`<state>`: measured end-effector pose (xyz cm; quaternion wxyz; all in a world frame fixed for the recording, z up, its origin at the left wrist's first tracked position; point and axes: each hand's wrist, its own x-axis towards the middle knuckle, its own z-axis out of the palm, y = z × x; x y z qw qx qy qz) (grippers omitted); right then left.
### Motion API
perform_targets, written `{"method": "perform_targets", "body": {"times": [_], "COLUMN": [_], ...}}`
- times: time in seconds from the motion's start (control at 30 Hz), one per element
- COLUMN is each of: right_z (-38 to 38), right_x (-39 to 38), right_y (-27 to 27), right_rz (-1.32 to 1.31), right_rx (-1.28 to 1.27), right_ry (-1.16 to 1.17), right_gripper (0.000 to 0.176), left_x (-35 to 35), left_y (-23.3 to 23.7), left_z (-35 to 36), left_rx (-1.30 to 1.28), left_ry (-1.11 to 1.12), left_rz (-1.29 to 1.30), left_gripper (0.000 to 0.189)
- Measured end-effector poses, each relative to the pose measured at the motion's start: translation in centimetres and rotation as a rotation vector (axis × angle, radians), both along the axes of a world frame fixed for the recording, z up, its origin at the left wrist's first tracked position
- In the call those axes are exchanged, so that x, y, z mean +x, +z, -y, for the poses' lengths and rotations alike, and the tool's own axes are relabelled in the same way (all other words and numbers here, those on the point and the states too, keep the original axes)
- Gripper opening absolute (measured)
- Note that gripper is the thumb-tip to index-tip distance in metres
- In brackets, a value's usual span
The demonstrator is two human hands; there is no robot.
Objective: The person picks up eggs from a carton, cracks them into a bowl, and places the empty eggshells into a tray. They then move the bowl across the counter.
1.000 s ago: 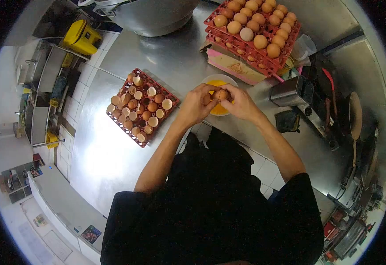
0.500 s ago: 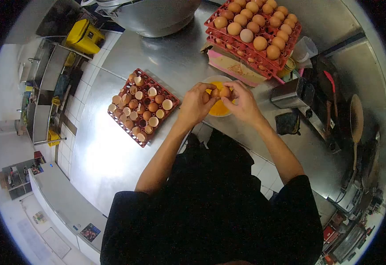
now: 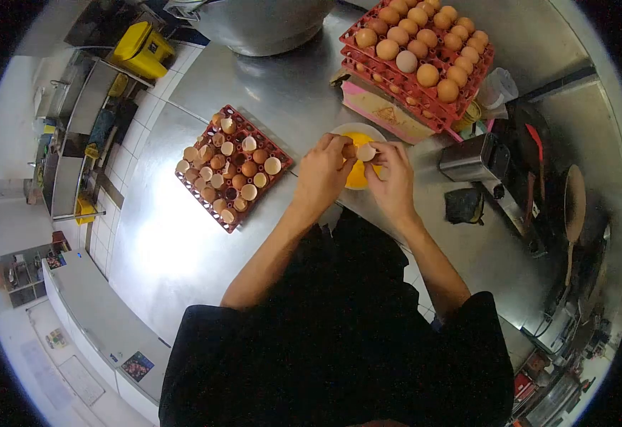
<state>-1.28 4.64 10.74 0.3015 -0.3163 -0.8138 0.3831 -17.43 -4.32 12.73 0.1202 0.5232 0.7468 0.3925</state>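
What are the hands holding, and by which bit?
Broken eggshell: the right hand pinches it by its side. What the left hand holds is too hidden to tell.

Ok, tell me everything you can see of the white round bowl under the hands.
The white round bowl stands upright on the shiny metal worktop, near the pink-sided box. Its rim looks plain; plastic or ceramic, I cannot tell. Yellow-orange liquid egg lies inside. The bare left hand and bare right hand, holding cracked brown eggshell above it, hide part of it; whether they touch the rim is unclear.
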Motion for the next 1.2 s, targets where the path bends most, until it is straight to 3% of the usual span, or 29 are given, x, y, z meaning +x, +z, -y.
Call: {"method": "perform_targets", "body": {"times": [0.07,0.13,0.2,0.27,0.37,0.4,0.53,0.6,0.67,0.7,0.77,0.8,0.87,0.93,1.03,1.17,1.2], "right_z": [0.4,-0.1,-0.1,0.1,1.1,1.6,5.3,8.2,11.5,13.0,14.8,15.2,15.2,14.2,13.0,8.7,6.6], "right_x": [-0.2,0.4,-0.5,-1.2,-3.9,-5.1,-12.0,-16.1,-19.3,-20.4,-21.9,-21.9,-20.5,-18.2,-14.2,-9.0,-5.7], "right_y": [0.0,-0.8,-1.5,-1.0,1.5,1.7,0.8,-1.5,-4.1,-4.9,-6.6,-7.1,-4.5,-0.6,2.4,1.8,1.9], "right_rz": [-0.192,-0.184,-0.197,-0.263,-0.254,-0.247,-0.158,-0.109,-0.04,0.009,0.012,0.017,0.047,0.005,-0.098,-0.07,-0.038], "right_rx": [-0.154,-0.154,-0.18,-0.366,-0.248,-0.248,-0.236,-0.173,-0.127,-0.115,-0.037,0.044,-0.08,-0.47,-0.396,-0.161,-0.184], "right_ry": [-0.034,-0.002,0.103,0.047,0.147,0.171,0.385,0.507,0.629,0.674,0.676,0.686,0.718,0.842,0.825,0.529,0.352], "right_gripper": [0.043,0.042,0.042,0.043,0.041,0.041,0.043,0.046,0.05,0.051,0.051,0.05,0.057,0.06,0.054,0.04,0.041], "left_x": [-0.1,-0.6,-1.0,-1.7,-2.8,-3.5,-6.9,-8.6,-8.9,-8.8,-8.3,-8.0,-7.6,-7.0,-6.0,-2.9,-2.1], "left_y": [-0.1,-0.8,-1.6,-2.0,-1.3,-1.1,-1.3,-4.8,-4.5,-4.4,-4.3,-4.3,-3.8,-3.0,-1.6,1.4,1.1], "left_z": [0.2,0.5,0.8,1.9,4.0,5.4,13.3,18.8,23.3,24.9,26.7,26.7,26.8,24.8,20.5,12.9,10.7], "left_rx": [0.039,0.065,0.151,0.233,0.159,0.171,0.2,0.129,0.117,0.111,0.344,0.326,0.777,0.736,0.438,0.278,0.242], "left_ry": [-0.011,-0.048,-0.023,-0.006,-0.008,0.014,0.254,0.522,0.74,0.738,0.922,0.913,0.715,0.755,0.506,0.218,0.157], "left_rz": [0.059,0.319,0.297,0.28,0.717,0.72,0.789,0.62,0.786,0.785,1.107,1.112,1.482,1.486,1.404,1.257,1.274], "left_gripper": [0.03,0.033,0.034,0.036,0.042,0.042,0.045,0.044,0.042,0.042,0.04,0.04,0.044,0.048,0.051,0.061,0.061]}}
